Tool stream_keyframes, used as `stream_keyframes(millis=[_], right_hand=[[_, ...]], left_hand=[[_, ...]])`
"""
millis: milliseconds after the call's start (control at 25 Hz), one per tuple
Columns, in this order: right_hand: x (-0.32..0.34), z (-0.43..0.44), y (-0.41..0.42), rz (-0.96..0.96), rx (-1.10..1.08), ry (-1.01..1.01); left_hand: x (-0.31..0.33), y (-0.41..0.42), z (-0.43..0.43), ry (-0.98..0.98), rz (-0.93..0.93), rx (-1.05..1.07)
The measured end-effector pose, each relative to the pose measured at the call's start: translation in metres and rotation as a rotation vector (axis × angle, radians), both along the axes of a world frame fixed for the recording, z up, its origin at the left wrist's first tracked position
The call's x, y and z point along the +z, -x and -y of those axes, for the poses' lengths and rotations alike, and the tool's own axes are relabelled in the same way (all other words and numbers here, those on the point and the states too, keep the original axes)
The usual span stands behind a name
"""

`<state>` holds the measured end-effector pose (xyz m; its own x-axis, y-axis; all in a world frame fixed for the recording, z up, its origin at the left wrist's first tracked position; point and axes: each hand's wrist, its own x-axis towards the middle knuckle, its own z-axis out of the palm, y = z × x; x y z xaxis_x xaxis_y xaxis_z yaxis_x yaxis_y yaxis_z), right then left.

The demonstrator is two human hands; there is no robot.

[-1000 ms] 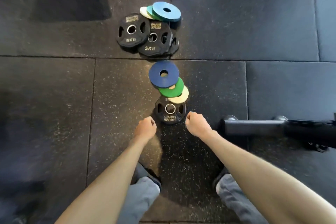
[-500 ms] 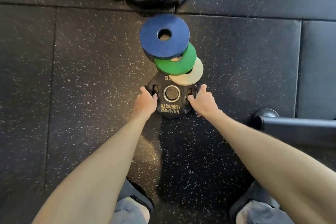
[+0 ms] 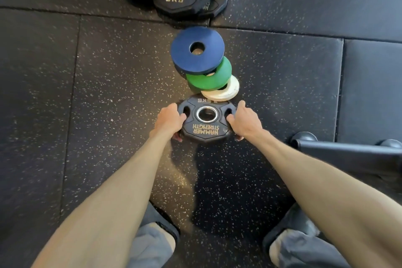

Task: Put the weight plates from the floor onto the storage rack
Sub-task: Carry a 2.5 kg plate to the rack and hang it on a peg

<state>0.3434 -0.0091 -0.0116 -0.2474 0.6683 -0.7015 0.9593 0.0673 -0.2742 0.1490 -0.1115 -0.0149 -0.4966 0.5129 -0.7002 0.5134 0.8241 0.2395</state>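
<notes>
Though upside down, "HAMMER STRENGTH" on black plate (image 3: 206, 123).

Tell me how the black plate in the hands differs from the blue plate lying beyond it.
The black octagonal rubber plate has angled edges, grip slots, a metal-ringed centre hole and gold lettering; the round blue plate is smooth, unmarked and plain-holed. The black one is gripped on both sides by the left hand and right hand; the blue one rests untouched, overlapping a green plate. Both are flat discs with centre holes.
</notes>
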Motion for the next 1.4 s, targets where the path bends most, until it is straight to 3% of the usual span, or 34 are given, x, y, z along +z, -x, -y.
stream_keyframes(millis=[280,600,880,1120,1400], right_hand=[[0.181,0.013,-0.033,-0.092,-0.010,-0.035],[0.496,-0.014,-0.065,-0.311,-0.205,-0.295],[0.755,-0.048,-0.123,-0.357,-0.375,-0.540],[0.911,-0.019,-0.188,-0.320,-0.669,-0.894],[1.013,0.083,-0.304,-0.204,-1.003,-1.273]], left_hand=[[0.186,-0.018,0.017,-0.130,0.068,0.015],[0.505,-0.038,-0.033,-0.442,-0.013,-0.035],[0.755,-0.079,-0.112,-0.755,-0.013,-0.285],[0.903,-0.153,-0.160,-1.054,0.052,-0.579],[1.002,-0.305,-0.147,-1.350,0.350,-0.872]])
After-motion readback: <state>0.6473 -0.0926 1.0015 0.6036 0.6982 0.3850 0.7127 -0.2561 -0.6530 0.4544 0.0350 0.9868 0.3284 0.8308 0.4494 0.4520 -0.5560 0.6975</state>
